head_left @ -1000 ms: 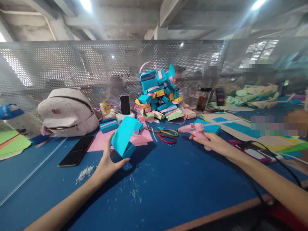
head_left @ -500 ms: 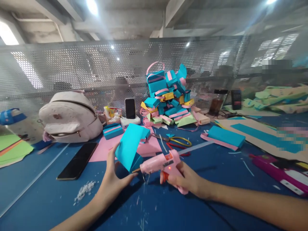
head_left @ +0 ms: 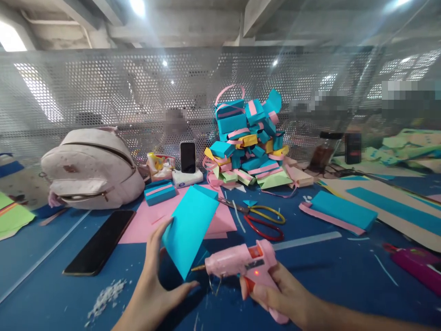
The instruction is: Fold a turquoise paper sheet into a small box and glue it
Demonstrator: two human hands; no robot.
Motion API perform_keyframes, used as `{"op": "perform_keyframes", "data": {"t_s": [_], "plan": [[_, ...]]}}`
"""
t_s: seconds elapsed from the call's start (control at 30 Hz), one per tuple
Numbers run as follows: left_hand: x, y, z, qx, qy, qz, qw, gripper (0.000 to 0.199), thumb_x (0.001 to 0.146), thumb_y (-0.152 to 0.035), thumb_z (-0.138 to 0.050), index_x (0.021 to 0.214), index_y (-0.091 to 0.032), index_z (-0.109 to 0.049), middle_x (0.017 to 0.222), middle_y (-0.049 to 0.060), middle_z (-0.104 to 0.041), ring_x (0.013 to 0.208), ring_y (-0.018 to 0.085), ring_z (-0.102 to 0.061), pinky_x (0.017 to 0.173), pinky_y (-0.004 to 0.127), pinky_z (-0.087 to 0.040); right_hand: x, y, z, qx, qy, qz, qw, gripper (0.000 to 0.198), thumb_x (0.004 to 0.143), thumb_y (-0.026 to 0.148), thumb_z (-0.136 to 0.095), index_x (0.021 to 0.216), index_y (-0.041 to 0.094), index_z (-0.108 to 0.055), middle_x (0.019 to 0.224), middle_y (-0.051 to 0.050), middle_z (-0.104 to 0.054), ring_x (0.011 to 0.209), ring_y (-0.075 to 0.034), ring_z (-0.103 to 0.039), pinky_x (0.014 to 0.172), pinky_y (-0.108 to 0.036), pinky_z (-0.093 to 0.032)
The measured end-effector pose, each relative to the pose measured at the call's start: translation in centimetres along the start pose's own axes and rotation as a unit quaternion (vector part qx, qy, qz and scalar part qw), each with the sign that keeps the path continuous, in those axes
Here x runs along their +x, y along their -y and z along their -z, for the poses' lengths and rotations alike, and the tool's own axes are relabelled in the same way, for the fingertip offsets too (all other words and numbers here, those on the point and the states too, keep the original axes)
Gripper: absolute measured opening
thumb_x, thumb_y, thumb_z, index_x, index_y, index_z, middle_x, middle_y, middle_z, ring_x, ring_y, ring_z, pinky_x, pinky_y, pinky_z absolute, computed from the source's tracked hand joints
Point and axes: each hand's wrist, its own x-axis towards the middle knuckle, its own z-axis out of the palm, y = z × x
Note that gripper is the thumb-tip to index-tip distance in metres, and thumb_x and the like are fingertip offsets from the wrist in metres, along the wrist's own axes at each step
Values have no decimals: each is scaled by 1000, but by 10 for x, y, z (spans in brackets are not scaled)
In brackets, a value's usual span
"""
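Observation:
My left hand [head_left: 160,280] holds a folded blue paper box [head_left: 191,225], tilted, with the fingers behind its left side and the thumb stretched out below. In my right hand [head_left: 275,289] is a pink glue gun [head_left: 237,262], my fingers wrapped round its handle and at the orange trigger. A small red light glows on the gun. Its metal nozzle points left, right by the box's lower corner; whether it touches the paper I cannot tell. A clear glue stick [head_left: 306,240] extends from the gun's back or lies behind it.
Behind the box are pink paper [head_left: 138,227] and scissors [head_left: 263,220] with red and yellow handles. A black phone [head_left: 99,243] and white scraps [head_left: 106,296] lie left, near a backpack [head_left: 89,170]. Blue paper boxes [head_left: 232,124] are piled at the back; another blue piece [head_left: 344,209] lies right.
The view has shifted, so both hands, the box and the glue gun appear lower. The box has turned a little, showing more of its broad face. Both grips stay the same.

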Motion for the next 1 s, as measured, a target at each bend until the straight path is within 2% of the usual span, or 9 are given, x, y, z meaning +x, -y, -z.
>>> {"op": "perform_keyframes", "data": {"t_s": [0.2, 0.3, 0.43, 0.67, 1.0], "plan": [[0, -3, -1, 23, 17, 4, 1000, 103, 66, -36, -84, 149, -42, -22, 157, 7, -27, 140, 43, -33, 114, 64, -32, -3, 7, -1, -17, 13, -36, 999, 55, 78, 71, -60, 87, 17, -61, 62, 4, -42, 48, -5, -36, 42, -18, -29], [1, -6, -1, 34, 27, -10, 999, 102, 68, -37, -82, 149, -41, -21, 158, 7, -24, 143, 42, -29, 114, 63, -32, -5, 11, -2, -25, 14, -44, 999, 57, 78, 72, -59, 87, 16, -60, 63, 4, -44, 48, -5, -37, 42, -18, -29], [1, -11, 0, 59, 38, -28, 997, 101, 71, -37, -81, 150, -40, -19, 157, 8, -24, 146, 41, -22, 115, 64, -29, -4, 13, -3, -37, 18, -37, 998, 55, 81, 69, -58, 85, 14, -59, 62, 4, -44, 47, -5, -37, 42, -17, -31], [2, -13, 0, 55, 45, -29, 997, 99, 71, -40, -79, 150, -39, -18, 158, 9, -22, 144, 41, -25, 113, 65, -31, -2, 7, -2, -41, 17, -18, 999, 54, 82, 68, -57, 81, 14, -57, 61, 3, -46, 45, -4, -38, 40, -17, -30], [2, -15, 0, 55, 51, -21, 997, 100, 71, -40, -80, 149, -40, -18, 157, 8, -23, 145, 40, -23, 115, 66, -26, -1, 10, -4, -29, 15, -17, 999, 53, 81, 69, -58, 75, 16, -51, 59, 5, -43, 43, -3, -35, 38, -16, -28]]}}
